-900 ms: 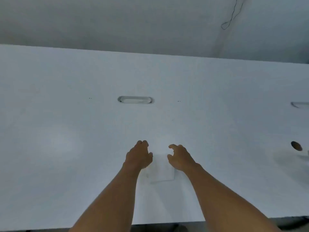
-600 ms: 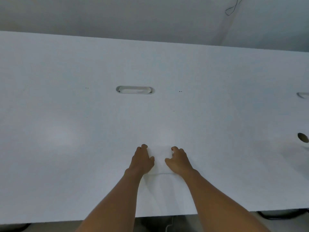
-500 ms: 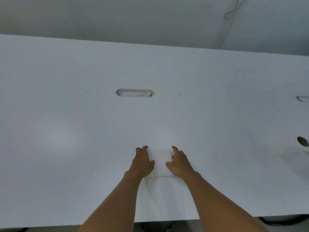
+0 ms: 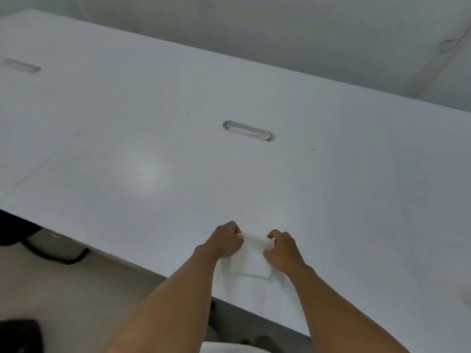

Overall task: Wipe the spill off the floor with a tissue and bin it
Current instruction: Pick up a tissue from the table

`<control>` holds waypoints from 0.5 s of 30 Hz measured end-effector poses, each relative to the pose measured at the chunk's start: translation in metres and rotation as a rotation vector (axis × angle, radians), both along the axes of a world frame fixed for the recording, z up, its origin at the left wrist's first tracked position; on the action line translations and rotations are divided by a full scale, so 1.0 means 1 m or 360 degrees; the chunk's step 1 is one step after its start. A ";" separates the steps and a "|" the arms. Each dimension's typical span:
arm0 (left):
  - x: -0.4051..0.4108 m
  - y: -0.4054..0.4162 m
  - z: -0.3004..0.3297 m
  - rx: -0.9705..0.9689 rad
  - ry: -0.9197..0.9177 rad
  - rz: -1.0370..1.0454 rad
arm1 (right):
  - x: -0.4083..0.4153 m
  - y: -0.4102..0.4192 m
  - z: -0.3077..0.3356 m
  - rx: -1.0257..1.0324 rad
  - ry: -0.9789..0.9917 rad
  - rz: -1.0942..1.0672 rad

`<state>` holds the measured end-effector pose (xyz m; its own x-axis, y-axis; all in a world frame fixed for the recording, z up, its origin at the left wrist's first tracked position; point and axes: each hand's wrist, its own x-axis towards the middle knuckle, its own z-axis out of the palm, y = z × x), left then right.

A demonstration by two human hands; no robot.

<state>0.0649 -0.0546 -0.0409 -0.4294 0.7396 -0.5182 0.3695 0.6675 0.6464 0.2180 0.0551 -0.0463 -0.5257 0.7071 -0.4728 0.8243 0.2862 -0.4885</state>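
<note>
A white tissue (image 4: 251,261) lies folded on the white table (image 4: 153,149) near its front edge. My left hand (image 4: 224,240) pinches the tissue's far left corner with curled fingers. My right hand (image 4: 283,249) pinches the far right corner the same way. The far edge of the tissue is lifted a little between the two hands, while its near part rests on the table. No spill and no bin show in this view.
An oval cable slot (image 4: 248,131) sits in the table's middle, another (image 4: 20,66) at far left. Beige floor (image 4: 63,289) shows below the table's front edge at lower left, with a black cable (image 4: 66,259) and a dark object (image 4: 20,335) there.
Both hands went from lying beside the tissue to pinching its far corners and raising that edge. The view has swung left and down, so the floor at lower left shows.
</note>
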 end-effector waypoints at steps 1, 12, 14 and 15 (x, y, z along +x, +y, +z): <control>0.007 -0.006 0.002 0.0051 -0.0081 0.0134 | 0.001 -0.003 0.001 -0.0027 0.0026 0.0045; 0.061 -0.125 0.027 0.0324 -0.0237 0.1104 | -0.017 -0.064 0.034 -0.0193 0.0271 0.0722; 0.062 -0.155 0.032 0.0361 -0.0252 0.1242 | -0.026 -0.088 0.040 -0.0274 0.0324 0.0874; 0.062 -0.172 0.035 0.0390 -0.0264 0.1305 | -0.031 -0.102 0.043 -0.0307 0.0349 0.0930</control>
